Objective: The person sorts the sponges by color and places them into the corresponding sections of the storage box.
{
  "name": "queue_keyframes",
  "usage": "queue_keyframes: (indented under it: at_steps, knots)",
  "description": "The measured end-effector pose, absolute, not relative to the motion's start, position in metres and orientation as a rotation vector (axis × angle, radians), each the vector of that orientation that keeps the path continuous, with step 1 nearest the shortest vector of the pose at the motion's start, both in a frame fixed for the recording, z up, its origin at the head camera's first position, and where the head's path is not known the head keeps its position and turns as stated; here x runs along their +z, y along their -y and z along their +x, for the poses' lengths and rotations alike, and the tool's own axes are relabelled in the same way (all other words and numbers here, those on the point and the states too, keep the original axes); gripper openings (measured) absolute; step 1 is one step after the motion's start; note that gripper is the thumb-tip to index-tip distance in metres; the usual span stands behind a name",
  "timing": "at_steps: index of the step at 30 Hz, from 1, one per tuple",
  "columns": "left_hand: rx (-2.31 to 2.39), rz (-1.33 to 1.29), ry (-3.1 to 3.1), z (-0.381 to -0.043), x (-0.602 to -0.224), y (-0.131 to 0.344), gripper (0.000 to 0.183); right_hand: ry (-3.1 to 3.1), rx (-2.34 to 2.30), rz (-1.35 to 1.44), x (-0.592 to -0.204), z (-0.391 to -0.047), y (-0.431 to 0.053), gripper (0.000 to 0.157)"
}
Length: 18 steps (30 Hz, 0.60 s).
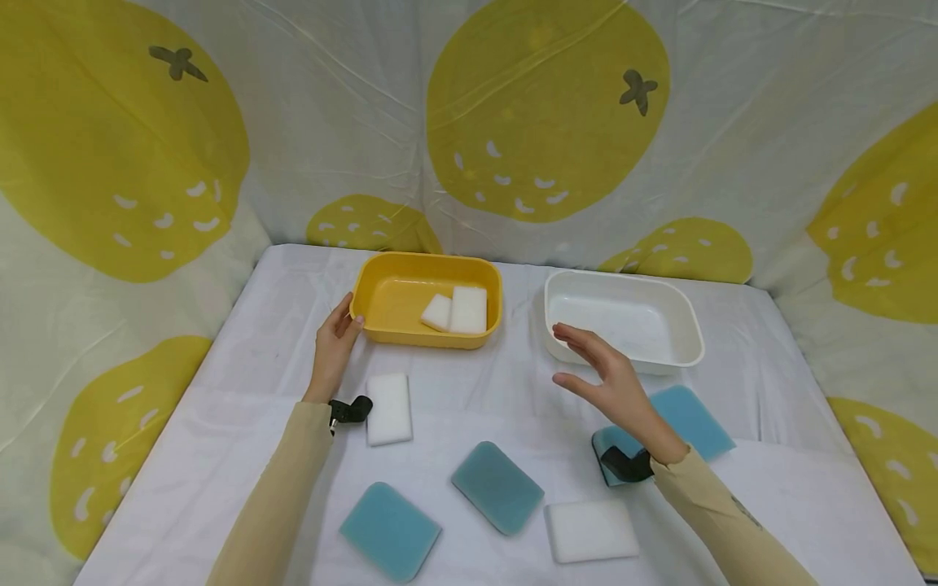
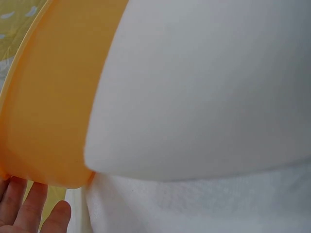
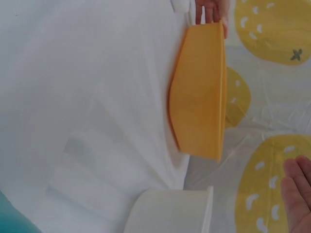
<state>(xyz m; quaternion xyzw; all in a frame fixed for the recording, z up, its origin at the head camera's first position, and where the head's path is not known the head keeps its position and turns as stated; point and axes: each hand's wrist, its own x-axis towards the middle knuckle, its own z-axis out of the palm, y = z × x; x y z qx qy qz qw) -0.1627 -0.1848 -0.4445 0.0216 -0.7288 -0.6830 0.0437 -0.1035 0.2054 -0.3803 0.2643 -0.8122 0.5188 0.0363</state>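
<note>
My left hand (image 1: 335,342) touches the left end of a yellow basin (image 1: 432,338). Its fingertips (image 2: 34,199) lie against the basin's outer wall in the left wrist view. Two white sponges, a larger one (image 1: 469,310) and a smaller one (image 1: 437,312), lie inside the basin at its right. My right hand (image 1: 611,387) is held over the near left part of a white basin (image 1: 689,325), fingers extended and thumb apart, with nothing in it. Just right of my left wrist, another white sponge (image 1: 389,409) lies on the cloth.
Blue sponges lie nearer me: one at the left (image 1: 391,531), one in the middle (image 1: 498,488), and two near my right wrist, one (image 1: 692,423) partly behind it. A white sponge (image 1: 592,531) lies at the front right. A fruit-patterned curtain (image 1: 352,122) hangs behind the white-clothed table.
</note>
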Motion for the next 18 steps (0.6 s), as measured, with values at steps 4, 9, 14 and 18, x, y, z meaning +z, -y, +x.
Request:
queue_keyframes:
  at_steps: [4,9,14,18]
  knots:
    - [-2.084,0.061,2.213,-0.168,-0.456,0.188,0.054,2.453,1.620,0.840,-0.397,-0.108,-0.214,0.067]
    - [-2.047,0.060,2.226,-0.175,-0.472,0.192,0.054,2.442,1.629,0.859,-0.402,-0.106,-0.218,0.068]
    - [-2.025,0.061,2.224,-0.176,-0.476,0.192,0.054,2.454,1.633,0.849,-0.394,-0.098,-0.217,0.067]
    - [-2.016,0.071,2.225,-0.175,-0.475,0.192,0.054,2.455,1.645,0.840,-0.386,-0.089,-0.216,0.063]
